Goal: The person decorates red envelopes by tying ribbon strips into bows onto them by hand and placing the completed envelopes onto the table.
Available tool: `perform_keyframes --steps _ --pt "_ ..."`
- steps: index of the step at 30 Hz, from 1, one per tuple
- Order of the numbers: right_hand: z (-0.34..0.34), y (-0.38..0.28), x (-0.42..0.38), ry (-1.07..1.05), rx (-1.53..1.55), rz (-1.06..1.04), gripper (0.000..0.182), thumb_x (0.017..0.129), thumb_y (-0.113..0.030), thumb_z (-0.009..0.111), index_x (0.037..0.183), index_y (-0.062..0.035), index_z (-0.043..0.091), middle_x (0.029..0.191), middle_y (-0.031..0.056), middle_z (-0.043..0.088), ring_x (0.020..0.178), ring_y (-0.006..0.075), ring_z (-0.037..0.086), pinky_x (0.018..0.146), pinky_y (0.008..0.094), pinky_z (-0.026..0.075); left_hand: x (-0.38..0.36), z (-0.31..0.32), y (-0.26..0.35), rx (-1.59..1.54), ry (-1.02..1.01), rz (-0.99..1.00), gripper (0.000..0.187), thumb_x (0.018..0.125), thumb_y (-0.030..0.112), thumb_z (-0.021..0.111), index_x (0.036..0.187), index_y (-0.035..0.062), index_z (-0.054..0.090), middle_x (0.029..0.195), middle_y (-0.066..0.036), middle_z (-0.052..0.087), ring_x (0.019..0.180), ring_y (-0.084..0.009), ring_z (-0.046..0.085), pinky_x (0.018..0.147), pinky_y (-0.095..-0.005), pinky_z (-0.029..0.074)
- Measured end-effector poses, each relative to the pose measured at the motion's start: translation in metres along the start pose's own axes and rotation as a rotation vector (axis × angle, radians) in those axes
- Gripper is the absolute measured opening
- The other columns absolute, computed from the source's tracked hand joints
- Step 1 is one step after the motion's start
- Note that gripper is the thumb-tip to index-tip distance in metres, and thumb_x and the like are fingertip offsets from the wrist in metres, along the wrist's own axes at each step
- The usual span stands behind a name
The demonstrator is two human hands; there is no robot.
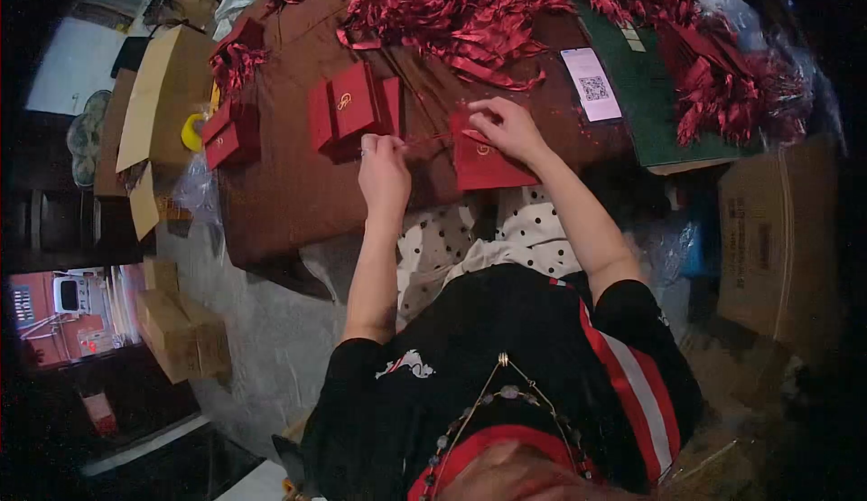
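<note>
My left hand (384, 171) is closed in a pinch on one end of a thin red ribbon (429, 140). The ribbon stretches across to a flat red pouch or box (492, 174) with a gold emblem, lying at the table's near edge. Over this piece is my right hand (508, 131), its fingers bent and pinched where the ribbon meets it; the exact grip is partly hidden. Just beyond my left hand stands a stack of red boxes (348, 103) with a gold logo on the front one.
A big heap of red ribbons (452, 13) covers the far part of the brown-covered table (280, 203). A phone (591, 85) showing a QR code lies right. More ribboned red pieces (713, 76) rest on a green board (646, 126). Cardboard boxes (777, 230) flank the table.
</note>
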State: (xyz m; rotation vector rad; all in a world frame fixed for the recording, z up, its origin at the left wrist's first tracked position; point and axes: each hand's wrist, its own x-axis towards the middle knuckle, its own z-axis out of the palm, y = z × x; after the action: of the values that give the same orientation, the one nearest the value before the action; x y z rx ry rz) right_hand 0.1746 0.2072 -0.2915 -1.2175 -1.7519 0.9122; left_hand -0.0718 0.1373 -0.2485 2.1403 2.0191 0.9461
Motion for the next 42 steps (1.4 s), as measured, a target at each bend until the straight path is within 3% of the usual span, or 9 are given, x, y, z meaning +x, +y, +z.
perform_keyframes --steps 5,8,14,17,21,25,27,39,42 --pt "0.005 0.002 0.006 -0.033 -0.129 -0.038 0.035 0.091 -0.031 0.067 0.112 -0.0034 0.07 0.104 0.0155 0.068 0.096 0.0335 0.065 0.087 0.0416 0.052 -0.025 0.009 -0.019 -0.011 0.183 -0.213 0.019 0.09 0.009 0.066 0.107 0.0045 0.06 0.107 -0.021 0.053 0.093 -0.0418 0.059 0.079 -0.0468 0.049" --pt "0.004 0.001 0.006 -0.04 -0.135 -0.061 0.033 0.091 -0.028 0.066 0.112 -0.0037 0.07 0.109 0.0163 0.069 0.106 0.0353 0.064 0.092 0.0412 0.05 -0.04 0.012 0.03 0.062 0.217 -0.006 0.045 0.094 0.025 0.069 0.133 0.0104 0.051 0.118 -0.018 0.049 0.108 -0.0372 0.053 0.087 -0.0481 0.047" --pt "-0.051 -0.027 -0.002 0.36 0.03 -0.309 0.021 0.09 -0.015 0.071 0.11 -0.0066 0.071 0.106 0.0095 0.071 0.095 0.0216 0.068 0.084 0.032 0.052 -0.047 0.048 0.052 -0.06 -0.019 -0.06 0.047 0.081 0.04 0.078 0.11 0.0049 0.067 0.109 -0.015 0.057 0.105 -0.0363 0.055 0.087 -0.0466 0.048" --pt "-0.096 -0.018 -0.018 0.627 -0.111 -0.066 0.021 0.091 -0.024 0.072 0.101 -0.0044 0.073 0.079 0.0095 0.069 0.067 0.0177 0.064 0.063 0.0311 0.05 -0.046 0.05 0.047 -0.079 0.001 -0.058 0.043 0.081 0.039 0.077 0.108 0.0074 0.065 0.106 -0.015 0.058 0.103 -0.0374 0.057 0.085 -0.047 0.049" --pt "-0.108 -0.013 -0.045 0.202 -0.596 0.384 0.057 0.094 -0.058 0.055 0.087 -0.0048 0.073 0.077 0.0186 0.069 0.079 0.0384 0.069 0.071 0.048 0.053 -0.048 0.051 0.044 -0.156 0.024 -0.089 0.04 0.083 0.034 0.076 0.107 0.0051 0.062 0.101 -0.014 0.058 0.098 -0.0354 0.057 0.083 -0.0459 0.048" --pt "-0.08 -0.007 -0.053 0.022 -0.28 0.588 0.055 0.095 -0.056 0.053 0.085 -0.0067 0.073 0.083 0.0168 0.072 0.082 0.0397 0.069 0.073 0.0493 0.053 -0.053 0.049 0.047 -0.223 0.048 -0.131 0.035 0.082 0.029 0.077 0.101 0.004 0.06 0.093 -0.012 0.056 0.09 -0.0327 0.056 0.08 -0.0438 0.046" --pt "-0.065 0.005 -0.047 0.235 -0.643 0.358 0.047 0.093 -0.053 0.058 0.089 -0.0087 0.073 0.08 0.013 0.072 0.08 0.0366 0.07 0.071 0.0474 0.054 -0.056 0.049 0.044 -0.221 0.075 -0.117 0.038 0.086 0.031 0.079 0.103 0.003 0.06 0.091 -0.012 0.055 0.084 -0.0294 0.056 0.073 -0.0418 0.046" --pt "-0.042 0.0 -0.023 0.182 -0.739 0.245 0.022 0.082 -0.033 0.071 0.09 -0.0121 0.073 0.086 0.0112 0.071 0.085 0.033 0.07 0.075 0.044 0.054 -0.055 0.042 0.041 -0.266 0.131 -0.163 0.035 0.079 0.026 0.081 0.099 0.0053 0.063 0.084 -0.01 0.059 0.08 -0.0298 0.059 0.073 -0.0419 0.047" --pt "-0.049 -0.026 -0.022 0.423 -0.455 -0.24 0.007 0.085 -0.016 0.071 0.089 -0.0109 0.071 0.094 0.0078 0.07 0.089 0.029 0.066 0.074 0.0403 0.053 -0.054 0.05 0.036 -0.292 0.121 -0.185 0.035 0.079 0.027 0.081 0.099 0.0051 0.063 0.087 -0.011 0.061 0.081 -0.0317 0.06 0.073 -0.043 0.048"
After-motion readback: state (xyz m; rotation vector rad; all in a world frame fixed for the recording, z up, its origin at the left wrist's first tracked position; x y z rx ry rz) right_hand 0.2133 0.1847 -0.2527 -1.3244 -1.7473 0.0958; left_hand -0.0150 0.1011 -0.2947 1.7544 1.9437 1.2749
